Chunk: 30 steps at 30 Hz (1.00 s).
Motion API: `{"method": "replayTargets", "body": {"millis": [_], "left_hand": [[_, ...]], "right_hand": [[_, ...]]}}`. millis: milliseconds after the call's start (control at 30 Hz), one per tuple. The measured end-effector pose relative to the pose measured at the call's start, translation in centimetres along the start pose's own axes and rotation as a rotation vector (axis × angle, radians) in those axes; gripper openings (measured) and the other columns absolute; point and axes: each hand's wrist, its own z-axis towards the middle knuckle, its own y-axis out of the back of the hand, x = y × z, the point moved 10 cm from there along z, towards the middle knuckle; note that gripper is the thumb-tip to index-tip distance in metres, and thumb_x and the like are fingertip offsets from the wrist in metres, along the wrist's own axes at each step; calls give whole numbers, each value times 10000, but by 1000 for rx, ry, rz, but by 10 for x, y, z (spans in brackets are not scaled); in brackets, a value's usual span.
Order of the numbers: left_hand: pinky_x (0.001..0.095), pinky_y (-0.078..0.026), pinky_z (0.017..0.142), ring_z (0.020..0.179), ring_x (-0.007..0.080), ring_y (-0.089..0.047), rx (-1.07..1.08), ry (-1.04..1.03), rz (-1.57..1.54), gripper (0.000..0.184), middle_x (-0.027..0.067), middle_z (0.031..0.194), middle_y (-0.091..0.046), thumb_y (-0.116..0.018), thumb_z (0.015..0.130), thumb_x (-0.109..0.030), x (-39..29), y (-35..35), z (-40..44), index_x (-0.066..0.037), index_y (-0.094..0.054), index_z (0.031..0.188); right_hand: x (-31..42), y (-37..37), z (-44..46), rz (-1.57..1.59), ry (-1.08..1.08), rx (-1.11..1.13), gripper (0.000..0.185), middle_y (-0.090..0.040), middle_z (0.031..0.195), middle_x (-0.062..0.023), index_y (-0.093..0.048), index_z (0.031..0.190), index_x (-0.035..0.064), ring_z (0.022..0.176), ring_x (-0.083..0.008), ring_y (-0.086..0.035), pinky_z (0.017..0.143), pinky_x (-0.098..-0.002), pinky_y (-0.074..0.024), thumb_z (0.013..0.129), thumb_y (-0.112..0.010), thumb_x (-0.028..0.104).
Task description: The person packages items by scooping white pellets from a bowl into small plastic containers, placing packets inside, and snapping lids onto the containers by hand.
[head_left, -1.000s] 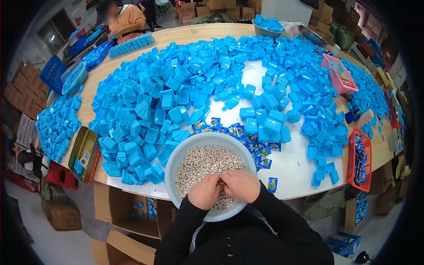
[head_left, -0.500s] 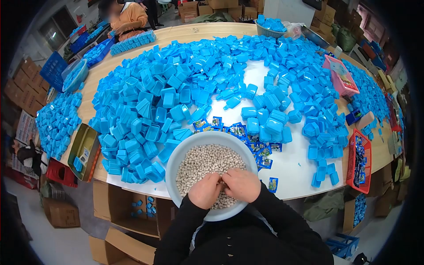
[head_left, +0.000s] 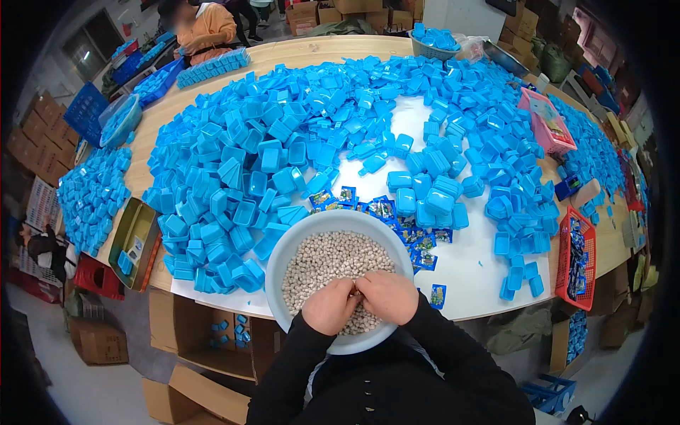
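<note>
A light grey-white basin [head_left: 275, 263] stands at the front edge of the table, filled with small whitish bead-like pieces [head_left: 333, 256]. Over its near half, my left hand [head_left: 328, 306] and my right hand [head_left: 388, 296] meet at the fingertips. Fingers of both hands are curled and pressed together; whatever they pinch is hidden. Several small blue printed packets [head_left: 425, 243] lie just beyond and to the right of the basin. Blue plastic boxes [head_left: 244, 212] are heaped against its left side, and more blue boxes [head_left: 438, 202] lie behind it to the right.
A red basket [head_left: 575, 258] with dark blue packets stands at the right edge, a pink basket [head_left: 545, 122] farther back. An olive metal tin [head_left: 136, 244] is at the left. Open cardboard boxes [head_left: 205, 347] sit below the table. A person in orange [head_left: 209, 28] works at the far left.
My hands stay nearly in the same place over the basin, with only slight finger movement. A person in the far left background has shifted a little.
</note>
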Motion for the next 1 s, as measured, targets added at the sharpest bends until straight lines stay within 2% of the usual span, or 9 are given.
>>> {"method": "replayTargets", "body": {"millis": [1000], "left_hand": [[403,-481,681,783,342,-603,-32,-17,12,172,137,897,-616,-606,852,-188,2,-3,0,-55,-567,953]], "right_hand": [[1,3,0,-4,7,-28,131,-583,854,-77,-571,877,89,808,-285,-603,704,-362,-493,778,-629,152]]}}
